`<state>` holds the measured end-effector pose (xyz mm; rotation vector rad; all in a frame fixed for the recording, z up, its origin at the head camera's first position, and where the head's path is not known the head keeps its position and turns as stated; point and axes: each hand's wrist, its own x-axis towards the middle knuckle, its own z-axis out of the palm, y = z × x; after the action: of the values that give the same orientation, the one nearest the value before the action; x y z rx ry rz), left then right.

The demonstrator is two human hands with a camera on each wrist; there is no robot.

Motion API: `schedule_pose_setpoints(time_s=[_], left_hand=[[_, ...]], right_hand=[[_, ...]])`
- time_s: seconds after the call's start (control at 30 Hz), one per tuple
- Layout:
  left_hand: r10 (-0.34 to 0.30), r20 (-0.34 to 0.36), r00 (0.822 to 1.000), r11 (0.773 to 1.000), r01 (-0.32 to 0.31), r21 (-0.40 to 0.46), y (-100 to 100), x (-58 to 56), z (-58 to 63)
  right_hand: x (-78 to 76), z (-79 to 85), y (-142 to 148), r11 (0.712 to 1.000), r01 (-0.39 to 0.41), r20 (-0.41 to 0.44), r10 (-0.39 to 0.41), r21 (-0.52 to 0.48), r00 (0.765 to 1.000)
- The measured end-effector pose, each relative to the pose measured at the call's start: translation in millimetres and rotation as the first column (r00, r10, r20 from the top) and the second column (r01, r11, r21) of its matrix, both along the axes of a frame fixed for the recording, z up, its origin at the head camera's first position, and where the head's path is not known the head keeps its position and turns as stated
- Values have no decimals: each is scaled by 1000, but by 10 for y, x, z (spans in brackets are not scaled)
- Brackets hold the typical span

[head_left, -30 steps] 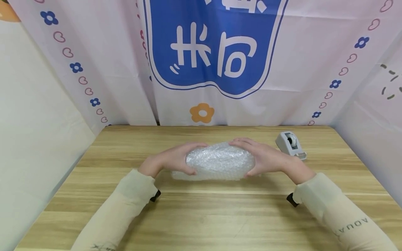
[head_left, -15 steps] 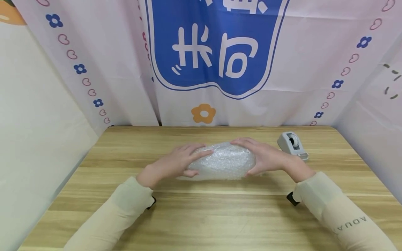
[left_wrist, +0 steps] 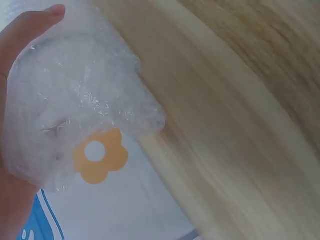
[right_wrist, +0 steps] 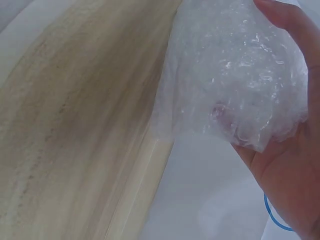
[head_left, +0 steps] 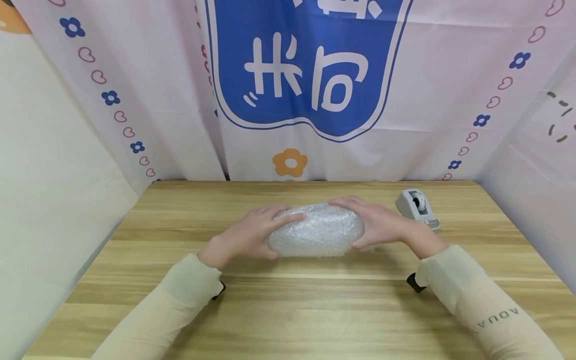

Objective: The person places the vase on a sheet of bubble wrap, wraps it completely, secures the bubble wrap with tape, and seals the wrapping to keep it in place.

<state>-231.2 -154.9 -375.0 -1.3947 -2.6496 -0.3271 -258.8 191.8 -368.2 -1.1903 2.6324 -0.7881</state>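
Observation:
A bubble-wrapped bundle (head_left: 317, 231) lies lengthwise from left to right between both hands, over the far half of the table. My left hand (head_left: 254, 232) grips its left end, the thumb on the near side and the fingers over the top. At the other end my right hand (head_left: 380, 223) grips it, thumb on the near side and fingers over the far top. Loose folds of the bubble wrap (left_wrist: 80, 95) stand out at the left end in the left wrist view. Crumpled wrap (right_wrist: 230, 70) also fills the right palm in the right wrist view. What the wrap encloses is hidden.
A grey tape dispenser (head_left: 417, 207) with a roll in it stands behind the right wrist, near the right back corner. The wood-grain table (head_left: 306, 310) reaches back to a printed cloth (head_left: 180, 125). Pale walls flank both sides.
My left hand has laid its index finger further over the top of the bundle. The flap of wrap that stuck out under the left hand no longer shows. The right hand keeps its grip.

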Motion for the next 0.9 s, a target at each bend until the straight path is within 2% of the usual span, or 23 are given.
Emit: schedule_pose_setpoints(time_s=[0.17, 0.3, 0.5, 0.73, 0.9], left_hand=[[-10, 30, 999, 999, 9, 34, 13, -46, 11], [8, 101, 995, 999, -11, 30, 17, -82, 20], [21, 217, 976, 998, -32, 47, 0, -123, 40], [6, 291, 957, 997, -28, 72, -8, -152, 78], [10, 362, 932, 997, -38, 70, -17, -177, 93]], right_hand=[[-34, 21, 1, 1000, -15, 8, 15, -11, 1000], [-46, 52, -9, 1000, -13, 29, 12, 2, 999], [-77, 90, -21, 1000, -11, 132, 10, 7, 991], [-152, 100, -7, 999, -17, 293, 30, -46, 956], [-203, 99, -8, 995, -34, 409, 71, -98, 910]])
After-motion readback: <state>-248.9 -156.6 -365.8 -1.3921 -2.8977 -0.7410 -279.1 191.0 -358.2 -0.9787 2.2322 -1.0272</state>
